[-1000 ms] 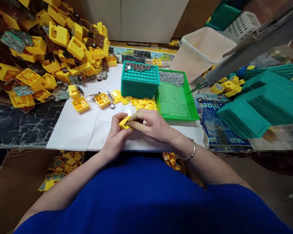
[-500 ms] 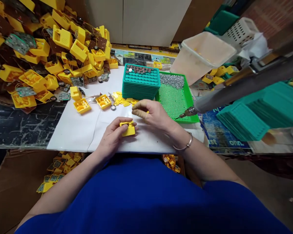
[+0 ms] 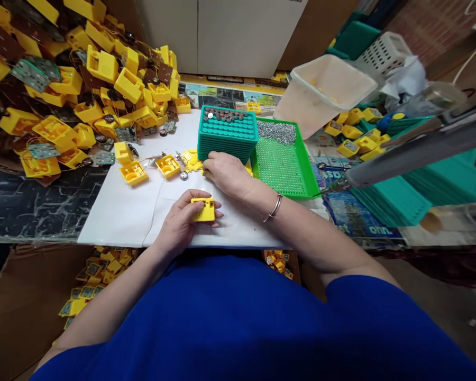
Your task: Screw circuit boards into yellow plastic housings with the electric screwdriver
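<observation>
Near the front of the white work surface (image 3: 119, 217), my left hand (image 3: 177, 219) grips a small yellow plastic housing (image 3: 205, 211), thumb across its top edge. A speaker-hole pattern and a square cutout show on it. Behind it, my right hand (image 3: 229, 174) reaches down to the loose flat yellow plastic pieces (image 3: 192, 159). Its fingers are curled together, and the fingertips are partly hidden, so what they pinch cannot be made out. Two open yellow housings (image 3: 167, 166) with wires and a round button-like part (image 3: 183, 175) lie to the left of the pieces.
Stacked teal trays (image 3: 228, 132) hold round metal parts on top. Beside them sits a green basket (image 3: 315, 188) of screws (image 3: 277, 131). A power screwdriver (image 3: 412, 151) hangs at right. Yellow housings with circuit boards (image 3: 127, 82) are heaped at left. A translucent bin (image 3: 301, 100) stands behind.
My right hand has moved left and away from me, down to the small yellow pieces. My left hand has turned the housing slightly. The screwdriver has swung to the right.
</observation>
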`<action>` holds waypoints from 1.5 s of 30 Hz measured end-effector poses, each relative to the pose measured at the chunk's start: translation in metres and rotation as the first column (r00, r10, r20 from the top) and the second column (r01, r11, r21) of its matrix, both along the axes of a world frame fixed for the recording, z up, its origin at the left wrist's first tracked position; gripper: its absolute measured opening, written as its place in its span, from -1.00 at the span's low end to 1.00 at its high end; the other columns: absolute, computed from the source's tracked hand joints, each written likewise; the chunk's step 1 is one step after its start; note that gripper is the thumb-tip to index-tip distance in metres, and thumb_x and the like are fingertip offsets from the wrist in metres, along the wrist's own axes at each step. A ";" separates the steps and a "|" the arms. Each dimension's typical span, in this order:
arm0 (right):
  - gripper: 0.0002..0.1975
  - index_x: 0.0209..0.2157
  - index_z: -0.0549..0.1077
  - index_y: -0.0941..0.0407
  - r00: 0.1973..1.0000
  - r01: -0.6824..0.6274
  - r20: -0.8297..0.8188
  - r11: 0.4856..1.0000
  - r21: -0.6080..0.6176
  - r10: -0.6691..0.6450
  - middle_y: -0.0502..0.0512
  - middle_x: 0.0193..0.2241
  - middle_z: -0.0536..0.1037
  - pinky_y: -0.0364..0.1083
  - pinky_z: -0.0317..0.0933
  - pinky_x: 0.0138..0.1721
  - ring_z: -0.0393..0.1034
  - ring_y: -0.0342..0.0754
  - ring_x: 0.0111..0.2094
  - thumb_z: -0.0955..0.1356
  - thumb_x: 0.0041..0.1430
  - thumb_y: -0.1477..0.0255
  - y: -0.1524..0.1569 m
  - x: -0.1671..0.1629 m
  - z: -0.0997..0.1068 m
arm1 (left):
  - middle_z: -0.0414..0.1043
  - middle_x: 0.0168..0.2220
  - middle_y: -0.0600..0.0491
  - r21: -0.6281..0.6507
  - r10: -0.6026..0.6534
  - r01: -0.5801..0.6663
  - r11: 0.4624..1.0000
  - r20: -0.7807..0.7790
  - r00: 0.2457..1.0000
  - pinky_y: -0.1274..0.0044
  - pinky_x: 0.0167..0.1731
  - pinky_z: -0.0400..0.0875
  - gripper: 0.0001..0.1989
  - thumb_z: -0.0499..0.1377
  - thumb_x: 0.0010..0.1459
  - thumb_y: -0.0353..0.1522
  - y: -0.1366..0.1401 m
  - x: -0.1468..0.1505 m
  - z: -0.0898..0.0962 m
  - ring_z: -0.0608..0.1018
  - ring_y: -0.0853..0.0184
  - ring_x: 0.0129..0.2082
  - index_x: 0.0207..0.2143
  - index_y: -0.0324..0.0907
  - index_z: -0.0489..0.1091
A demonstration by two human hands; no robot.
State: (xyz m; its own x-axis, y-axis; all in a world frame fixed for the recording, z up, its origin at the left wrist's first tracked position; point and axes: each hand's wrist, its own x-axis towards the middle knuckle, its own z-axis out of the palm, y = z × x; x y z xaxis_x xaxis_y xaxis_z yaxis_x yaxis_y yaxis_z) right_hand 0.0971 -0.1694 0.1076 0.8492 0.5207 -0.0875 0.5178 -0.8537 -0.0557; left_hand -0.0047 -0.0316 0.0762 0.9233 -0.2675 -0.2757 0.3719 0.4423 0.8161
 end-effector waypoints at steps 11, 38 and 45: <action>-0.83 -0.17 0.51 0.18 0.999 0.034 -0.010 0.987 0.157 -0.033 0.25 -0.15 0.54 -0.03 0.14 -0.26 0.40 0.07 -0.15 0.29 0.30 0.46 -0.009 -0.008 0.001 | 0.59 -0.34 -0.02 0.012 0.068 -0.068 0.998 -0.024 0.997 0.47 -0.44 0.52 -0.76 0.25 0.00 -0.35 -0.002 -0.001 0.006 0.64 0.23 -0.36 -0.25 -0.20 0.33; -0.92 -0.26 0.53 0.13 0.983 0.118 -0.169 0.479 0.870 0.066 0.04 -0.30 0.63 -0.15 0.35 -0.24 0.51 -0.15 -0.30 0.37 0.22 0.49 -0.062 -0.083 -0.011 | 0.46 -0.19 0.12 0.114 -0.191 0.176 0.978 0.128 0.973 0.52 -0.12 0.41 -0.76 0.19 0.20 -0.36 -0.019 -0.001 0.001 0.50 0.36 -0.18 -0.06 -0.11 0.34; -0.85 -0.27 0.41 0.11 0.939 0.284 -0.342 0.485 0.827 0.033 -0.11 -0.55 0.48 -0.19 0.24 -0.48 0.38 -0.20 -0.54 0.42 0.12 0.40 -0.060 -0.085 -0.005 | 0.45 0.00 0.02 0.323 -0.293 0.205 0.924 0.253 0.922 0.46 0.06 0.28 -0.70 0.14 0.28 -0.25 -0.017 -0.002 0.005 0.44 0.24 0.02 0.03 -0.14 0.37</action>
